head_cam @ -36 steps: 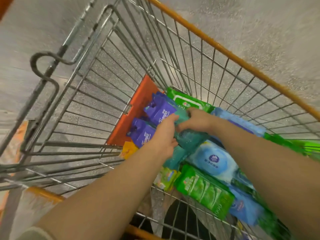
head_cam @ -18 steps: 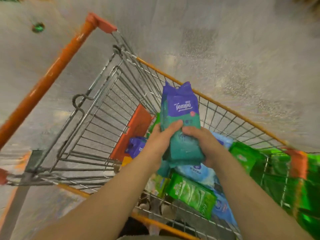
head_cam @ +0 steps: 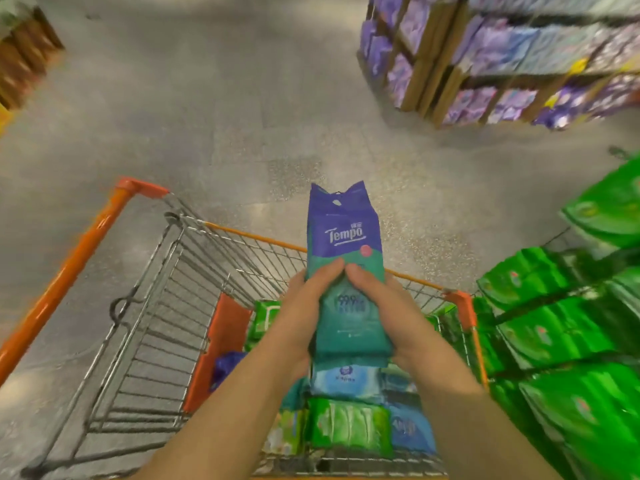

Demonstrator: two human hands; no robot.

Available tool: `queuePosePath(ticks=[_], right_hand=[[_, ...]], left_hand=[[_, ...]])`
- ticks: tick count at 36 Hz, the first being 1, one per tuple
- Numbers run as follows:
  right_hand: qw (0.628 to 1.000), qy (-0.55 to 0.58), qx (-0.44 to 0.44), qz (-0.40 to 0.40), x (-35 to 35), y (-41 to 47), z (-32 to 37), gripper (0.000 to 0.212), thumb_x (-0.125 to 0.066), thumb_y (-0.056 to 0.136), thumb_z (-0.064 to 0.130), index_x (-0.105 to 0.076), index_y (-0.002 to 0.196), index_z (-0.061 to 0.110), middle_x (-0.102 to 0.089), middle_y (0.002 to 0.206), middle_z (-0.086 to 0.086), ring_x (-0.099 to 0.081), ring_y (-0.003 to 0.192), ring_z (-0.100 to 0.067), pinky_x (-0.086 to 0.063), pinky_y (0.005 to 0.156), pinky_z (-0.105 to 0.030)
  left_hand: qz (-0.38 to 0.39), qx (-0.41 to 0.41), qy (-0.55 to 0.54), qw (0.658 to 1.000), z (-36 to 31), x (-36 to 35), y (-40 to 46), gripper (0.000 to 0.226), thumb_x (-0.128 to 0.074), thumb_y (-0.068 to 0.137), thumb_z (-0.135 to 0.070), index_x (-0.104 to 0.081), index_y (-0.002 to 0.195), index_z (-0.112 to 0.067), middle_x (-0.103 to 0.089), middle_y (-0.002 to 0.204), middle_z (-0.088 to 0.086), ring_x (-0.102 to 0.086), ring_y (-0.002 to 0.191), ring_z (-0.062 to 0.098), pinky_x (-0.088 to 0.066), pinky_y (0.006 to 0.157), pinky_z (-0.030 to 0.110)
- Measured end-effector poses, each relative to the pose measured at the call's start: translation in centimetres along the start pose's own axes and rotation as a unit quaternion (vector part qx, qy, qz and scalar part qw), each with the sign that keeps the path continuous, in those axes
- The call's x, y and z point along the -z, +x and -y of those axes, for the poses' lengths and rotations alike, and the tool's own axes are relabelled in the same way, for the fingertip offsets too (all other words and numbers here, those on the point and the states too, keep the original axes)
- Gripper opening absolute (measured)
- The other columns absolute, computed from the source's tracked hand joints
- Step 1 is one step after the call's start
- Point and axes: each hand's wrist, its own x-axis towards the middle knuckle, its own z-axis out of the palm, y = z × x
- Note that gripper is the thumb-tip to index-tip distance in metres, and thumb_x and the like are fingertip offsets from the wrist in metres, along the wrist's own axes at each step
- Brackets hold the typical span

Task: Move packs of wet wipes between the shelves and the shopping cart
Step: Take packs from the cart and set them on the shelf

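You have the Tempo wet-wipe pack (head_cam: 346, 271) up in front of you with both hands, held upright above the shopping cart (head_cam: 166, 306), purple top end pointing away from you and the teal lower half toward you. Your left hand (head_cam: 304, 317) wraps the pack's left edge and your right hand (head_cam: 384, 313) wraps its right edge; both are clenched around it, with the 2 thumbs meeting on the front face just below the purple band. The pack is clear of the cart's contents and is in the air over the far right part of the basket. Below your wrists the cart holds more packs: a pale blue pack (head_cam: 343, 379) directly under the held one, a green pack (head_cam: 349, 427) nearer you, a darker blue pack (head_cam: 408, 427) just beside that on the right, another green pack (head_cam: 265, 317) against the far wire wall, and a purple pack (head_cam: 225, 368) low on the left beside the orange panel (head_cam: 221, 344). To your right, stacked green packs (head_cam: 561, 334) fill the shelf just beside the cart's orange corner. Farther off, across the grey floor (head_cam: 207, 116), wooden shelving (head_cam: 429, 64) carries blurred purple and blue packs (head_cam: 502, 46).
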Motion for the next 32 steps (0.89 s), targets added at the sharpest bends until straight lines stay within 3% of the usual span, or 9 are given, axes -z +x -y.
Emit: queuePosePath(ticks=[3,8,10,13,16,21,28,32], right_hand=[[0.999,0.024,0.030,-0.039,-0.1,-2.8,0.6,0.062,-0.083,0.075,0.028,-0.061,0.130,0.010,-0.073,0.115,-0.021,-0.070,0.107,-0.042,-0.053,0.098,-0.059],[0.990,0.072,0.077,-0.091,-0.4,-7.8,1.1,0.065,-0.078,0.074,0.027,-0.060,0.132,0.006,-0.074,0.109,-0.022,-0.074,0.091,-0.034,-0.061,0.079,-0.045],[0.985,0.089,0.096,-0.116,-0.3,-9.6,0.9,0.061,-0.082,0.076,0.026,-0.061,0.131,0.006,-0.074,0.110,-0.022,-0.074,0.091,-0.033,-0.061,0.080,-0.044],[0.977,0.111,0.119,-0.135,-0.2,-12.6,0.7,0.063,-0.082,0.072,0.029,-0.065,0.127,0.005,-0.072,0.114,-0.025,-0.073,0.095,-0.036,-0.060,0.083,-0.046],[0.965,0.137,0.142,-0.172,0.2,-15.8,0.7,0.061,-0.073,0.076,0.025,-0.061,0.132,0.002,-0.070,0.118,-0.028,-0.072,0.095,-0.036,-0.061,0.083,-0.046],[0.944,0.140,0.197,-0.227,1.2,-21.8,0.7,0.048,-0.070,0.077,0.022,-0.068,0.122,0.004,-0.075,0.107,-0.020,-0.074,0.085,-0.030,-0.062,0.079,-0.042],[0.897,0.162,0.254,-0.323,3.8,-30.1,-0.5,0.058,-0.080,0.075,0.027,-0.065,0.128,0.007,-0.070,0.120,-0.024,-0.066,0.111,-0.045,-0.050,0.101,-0.061],[0.871,0.170,0.289,-0.359,5.9,-35.7,-1.7,0.054,-0.077,0.079,0.027,-0.065,0.128,0.006,-0.069,0.122,-0.026,-0.062,0.117,-0.050,-0.047,0.103,-0.065]], left_hand=[[0.055,0.005,0.009,0.998,0.0,-0.9,-1.4,0.058,-0.077,0.074,-0.034,-0.065,0.127,-0.012,-0.071,0.118,0.020,-0.068,0.110,0.039,-0.054,0.095,0.053],[0.121,0.008,0.058,0.991,0.1,-2.4,-3.8,0.047,-0.072,0.083,-0.032,-0.066,0.125,-0.013,-0.072,0.116,0.017,-0.069,0.108,0.037,-0.053,0.096,0.053],[0.148,0.022,0.075,0.986,0.3,-3.1,-5.0,0.042,-0.069,0.087,-0.030,-0.065,0.125,-0.014,-0.073,0.113,0.016,-0.070,0.106,0.036,-0.055,0.094,0.052],[0.173,0.044,0.087,0.980,0.8,-4.4,-6.8,0.051,-0.073,0.083,-0.033,-0.062,0.129,-0.013,-0.073,0.114,0.017,-0.070,0.106,0.037,-0.055,0.093,0.054],[0.216,0.060,0.093,0.970,1.6,-6.0,-8.9,0.040,-0.065,0.088,-0.029,-0.066,0.125,-0.013,-0.073,0.113,0.018,-0.068,0.107,0.040,-0.054,0.094,0.055],[0.285,0.088,0.123,0.946,3.5,-8.9,-12.9,0.060,-0.070,0.068,-0.038,-0.068,0.123,-0.013,-0.074,0.110,0.018,-0.069,0.106,0.040,-0.057,0.089,0.052],[0.372,0.125,0.154,0.907,7.6,-13.5,-18.6,0.059,-0.070,0.071,-0.036,-0.068,0.123,-0.009,-0.072,0.115,0.021,-0.065,0.111,0.043,-0.052,0.096,0.058],[0.416,0.148,0.175,0.880,10.6,-16.1,-22.8,0.059,-0.068,0.070,-0.036,-0.069,0.123,-0.009,-0.072,0.114,0.020,-0.065,0.112,0.042,-0.054,0.095,0.055]])
